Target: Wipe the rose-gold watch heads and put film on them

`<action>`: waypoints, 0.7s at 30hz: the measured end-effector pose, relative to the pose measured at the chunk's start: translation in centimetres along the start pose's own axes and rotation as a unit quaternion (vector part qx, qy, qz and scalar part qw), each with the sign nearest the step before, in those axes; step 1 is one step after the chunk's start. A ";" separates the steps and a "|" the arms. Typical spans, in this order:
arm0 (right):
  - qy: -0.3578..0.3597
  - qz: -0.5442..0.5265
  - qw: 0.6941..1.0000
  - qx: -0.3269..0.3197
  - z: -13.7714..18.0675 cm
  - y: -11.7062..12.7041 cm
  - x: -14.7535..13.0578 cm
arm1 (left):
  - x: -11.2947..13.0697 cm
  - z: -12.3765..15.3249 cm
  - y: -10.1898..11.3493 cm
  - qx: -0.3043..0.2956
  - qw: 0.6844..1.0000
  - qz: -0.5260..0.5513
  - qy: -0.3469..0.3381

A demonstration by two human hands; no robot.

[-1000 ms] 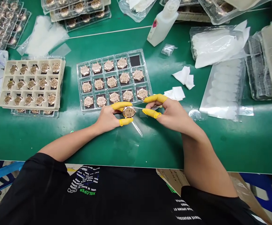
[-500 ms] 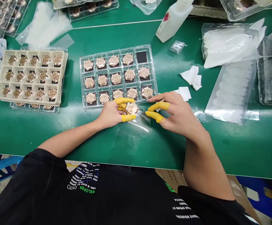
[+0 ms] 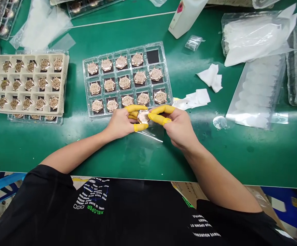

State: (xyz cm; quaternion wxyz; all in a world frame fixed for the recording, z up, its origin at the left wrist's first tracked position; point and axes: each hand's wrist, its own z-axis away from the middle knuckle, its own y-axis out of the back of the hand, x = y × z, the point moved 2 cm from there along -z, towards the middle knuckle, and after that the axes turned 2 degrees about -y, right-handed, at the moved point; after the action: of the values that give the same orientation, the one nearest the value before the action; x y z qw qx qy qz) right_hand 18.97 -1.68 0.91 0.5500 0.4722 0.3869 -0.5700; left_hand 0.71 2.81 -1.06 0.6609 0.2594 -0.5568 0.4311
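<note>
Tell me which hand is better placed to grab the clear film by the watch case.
Right, probably: the right hand has its yellow-cotted fingers at the watch case's edge on the film's side, while the left hand is pinching the case.

A glossy green workbench mat spreads around and beyond the grip, with a thin white line running across it on the far side. Soft overhead light leaves pale glare on the mat just right of the grip. Below the bench edge, a blue plastic chair sits down-left of the grip, with flattened cardboard and a blue crate down-right.
</note>
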 end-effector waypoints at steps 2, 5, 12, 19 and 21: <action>-0.004 0.008 1.000 0.008 0.0 0.2 0.2 | 0.1 0.0 0.0 -0.002 1.000 0.000 0.005; 0.005 0.023 1.000 0.013 0.1 0.4 0.3 | 0.2 0.1 0.0 -0.008 1.000 -0.010 0.010; 0.035 0.057 0.998 -0.022 -0.1 0.7 0.3 | 0.3 0.3 0.0 -0.020 0.999 -0.024 0.008; 0.045 0.072 0.996 -0.018 -0.3 0.8 0.9 | 0.4 0.1 0.1 -0.020 0.999 -0.043 0.002; 0.045 0.072 0.996 -0.017 -0.2 0.7 0.9 | 0.5 0.1 0.0 -0.018 0.999 -0.047 0.002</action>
State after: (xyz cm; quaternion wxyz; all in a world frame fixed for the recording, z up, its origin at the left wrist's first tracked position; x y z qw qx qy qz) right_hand 19.75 -1.75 0.01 0.5796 0.5146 0.3861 -0.5001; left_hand 0.63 2.90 -0.59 0.6862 0.2724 -0.5504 0.3898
